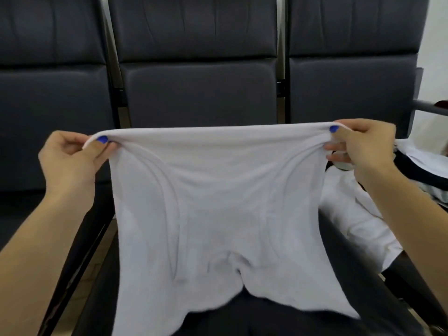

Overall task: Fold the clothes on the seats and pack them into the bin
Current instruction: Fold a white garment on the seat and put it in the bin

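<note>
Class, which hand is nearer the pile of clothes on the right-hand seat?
Right. The right hand is just beside the pile of clothes; the left hand is across the white shorts.

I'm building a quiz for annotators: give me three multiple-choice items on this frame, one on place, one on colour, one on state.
1. Where does the pile of other clothes lie?
A. seat at right
B. seat at left
C. floor

2. What colour is the held garment?
A. black
B. white
C. red

3. How is the garment held?
A. one hand only
B. lying folded flat
C. stretched between both hands

Answers: 1 A, it lies behind the right hand. 2 B, plain white cloth. 3 C, left hand and right hand pinch its top edge.
</note>
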### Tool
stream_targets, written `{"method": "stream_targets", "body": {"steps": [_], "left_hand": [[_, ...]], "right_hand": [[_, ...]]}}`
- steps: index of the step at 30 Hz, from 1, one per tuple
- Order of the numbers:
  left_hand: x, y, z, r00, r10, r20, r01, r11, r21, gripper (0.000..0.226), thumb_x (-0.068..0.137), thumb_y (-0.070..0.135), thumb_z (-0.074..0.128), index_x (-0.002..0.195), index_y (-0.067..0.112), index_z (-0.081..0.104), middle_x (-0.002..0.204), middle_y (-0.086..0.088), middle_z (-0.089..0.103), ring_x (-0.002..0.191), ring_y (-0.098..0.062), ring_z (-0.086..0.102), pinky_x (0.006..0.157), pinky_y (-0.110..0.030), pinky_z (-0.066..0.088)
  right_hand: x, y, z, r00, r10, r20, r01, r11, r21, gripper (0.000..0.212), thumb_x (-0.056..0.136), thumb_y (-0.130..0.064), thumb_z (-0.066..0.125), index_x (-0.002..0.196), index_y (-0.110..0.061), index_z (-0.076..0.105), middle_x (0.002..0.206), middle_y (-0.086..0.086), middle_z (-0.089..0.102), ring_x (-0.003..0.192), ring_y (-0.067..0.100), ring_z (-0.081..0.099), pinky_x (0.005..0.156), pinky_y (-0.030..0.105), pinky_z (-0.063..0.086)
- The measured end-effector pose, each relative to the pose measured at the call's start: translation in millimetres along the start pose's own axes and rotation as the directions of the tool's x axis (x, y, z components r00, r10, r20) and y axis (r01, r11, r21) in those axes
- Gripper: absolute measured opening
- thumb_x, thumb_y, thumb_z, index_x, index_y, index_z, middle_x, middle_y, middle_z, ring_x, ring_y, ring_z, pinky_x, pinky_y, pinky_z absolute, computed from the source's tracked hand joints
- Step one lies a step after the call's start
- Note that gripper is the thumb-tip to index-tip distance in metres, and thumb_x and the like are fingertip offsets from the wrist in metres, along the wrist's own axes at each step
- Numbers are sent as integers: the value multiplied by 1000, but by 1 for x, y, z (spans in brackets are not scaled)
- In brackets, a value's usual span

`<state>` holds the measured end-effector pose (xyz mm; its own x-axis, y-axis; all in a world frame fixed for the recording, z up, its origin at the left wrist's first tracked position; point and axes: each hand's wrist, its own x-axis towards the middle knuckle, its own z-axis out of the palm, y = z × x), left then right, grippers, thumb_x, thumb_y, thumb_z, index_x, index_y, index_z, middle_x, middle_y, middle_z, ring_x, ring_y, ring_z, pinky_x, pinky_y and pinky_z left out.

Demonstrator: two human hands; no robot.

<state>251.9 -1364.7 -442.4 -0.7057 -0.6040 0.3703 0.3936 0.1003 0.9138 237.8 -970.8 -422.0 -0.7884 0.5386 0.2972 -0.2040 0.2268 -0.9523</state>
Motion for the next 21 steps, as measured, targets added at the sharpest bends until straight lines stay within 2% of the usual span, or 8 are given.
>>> {"method": "stream_targets", "body": {"steps": [2, 4, 8, 11, 14, 16, 18, 21], "left_hand": [[-1, 0, 1, 1000, -2, 4, 2, 1000, -9, 16, 88, 12, 66, 101, 8, 57, 109, -8, 66, 97, -14, 69, 79, -18, 55], [-8, 0, 2, 1000, -22, 10, 22, 1000, -9, 14, 88, 9, 65, 101, 8, 57, 105, -4, 66, 95, -11, 69, 80, -18, 55], [-28, -13, 3, 995, -61, 81, 58, 998, 37, 21, 87, 0, 62, 81, 18, 54, 92, -1, 65, 95, -16, 68, 85, -26, 54], [-42, -38, -3, 980, -142, 141, 121, 981, 149, 20, 84, -1, 64, 80, 14, 53, 94, -10, 65, 97, -27, 66, 86, -35, 55], [-64, -62, -12, 953, -257, 162, 223, 953, 206, 17, 91, -2, 56, 82, 10, 49, 98, -20, 62, 88, -31, 67, 65, -32, 61], [-82, -75, -17, 925, -326, 194, 281, 932, 228, 17, 96, 0, 48, 84, 12, 44, 94, -17, 60, 77, -28, 68, 58, -33, 60], [-97, -88, -22, 899, -370, 236, 300, 910, 285, 17, 98, 4, 45, 85, 14, 40, 95, -13, 58, 76, -28, 68, 67, -40, 58], [-110, -101, -32, 883, -349, 315, 220, 898, 381, 11, 98, 8, 45, 90, 14, 40, 102, -11, 55, 79, -28, 68, 74, -36, 57]], "right_hand": [[-1, 0, -1, 1000, 19, -1, -19, 995, 97, 10, 92, -5, 58, 95, -11, 65, 77, 2, 63, 47, 4, 64, 45, 16, 51], [-1, 6, -3, 998, 42, 44, -47, 991, 124, 10, 91, -4, 58, 97, -9, 65, 78, 5, 64, 50, 6, 65, 49, 17, 53], [-8, 38, -4, 979, 117, 166, -119, 993, 3, 15, 92, -2, 57, 102, -7, 65, 79, 7, 63, 60, 14, 66, 51, 21, 57], [-21, 69, -5, 934, 228, 276, -209, 973, -94, 13, 92, 1, 56, 98, -5, 65, 76, 11, 62, 52, 11, 65, 49, 23, 57], [-40, 91, -8, 884, 300, 359, -233, 948, -218, 13, 91, 2, 56, 91, -4, 67, 77, 14, 63, 61, 21, 63, 51, 26, 58], [-57, 102, -9, 848, 344, 402, -255, 932, -259, 17, 92, 4, 52, 85, -6, 64, 77, 16, 62, 63, 25, 62, 53, 28, 58], [-75, 113, -8, 802, 390, 452, -283, 915, -289, 18, 94, 3, 46, 86, -7, 58, 80, 15, 60, 65, 27, 64, 60, 32, 58], [-97, 128, -7, 762, 397, 512, -271, 913, -305, 20, 95, 4, 37, 90, -9, 50, 89, 9, 54, 72, 29, 64, 65, 29, 58]]}}
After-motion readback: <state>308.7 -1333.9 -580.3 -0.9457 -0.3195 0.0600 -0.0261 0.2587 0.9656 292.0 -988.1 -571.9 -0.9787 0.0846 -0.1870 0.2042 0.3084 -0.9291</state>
